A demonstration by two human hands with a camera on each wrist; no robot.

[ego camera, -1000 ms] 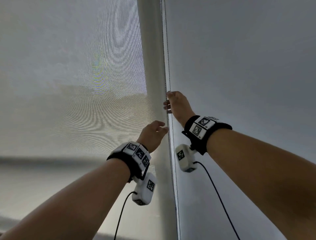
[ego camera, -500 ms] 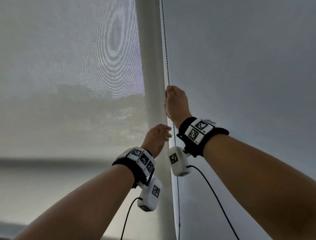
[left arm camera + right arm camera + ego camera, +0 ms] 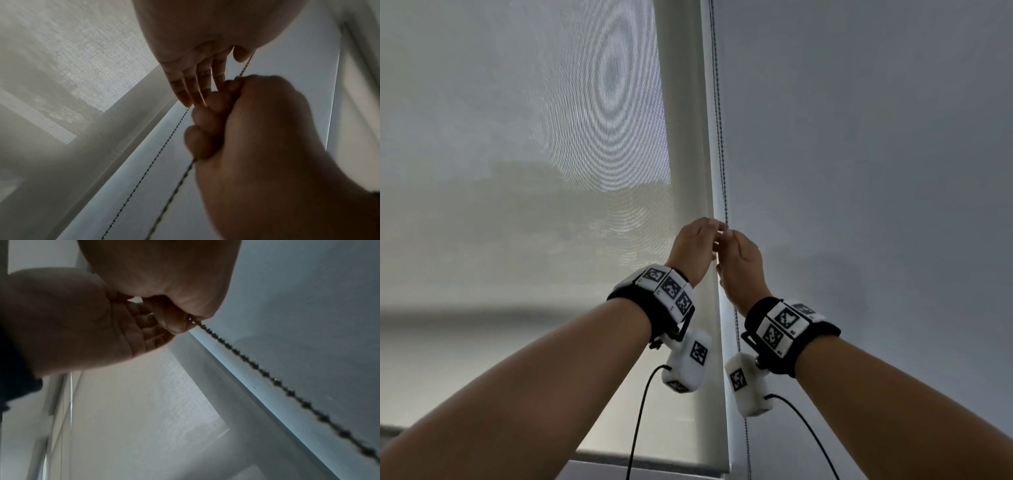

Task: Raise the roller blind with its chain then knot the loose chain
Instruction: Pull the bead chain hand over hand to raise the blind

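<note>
Both hands raised at blind's point(image 3: 524, 178) right edge, beside wall point(image 3: 876, 171). Right hand point(image 3: 739, 263) fisted, fingers wrapped round bead chain point(image 3: 719, 113). Left hand point(image 3: 693, 250) fingers straight, tips touching right fist; no hold on chain visible. Chain hangs between blind and wall.

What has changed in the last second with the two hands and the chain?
The left hand rose from below the right hand until both are level, its straight fingers touching the right hand's fingers. The right hand came down a little. The right hand keeps gripping the chain. The roller blind appears to hang as before.
</note>
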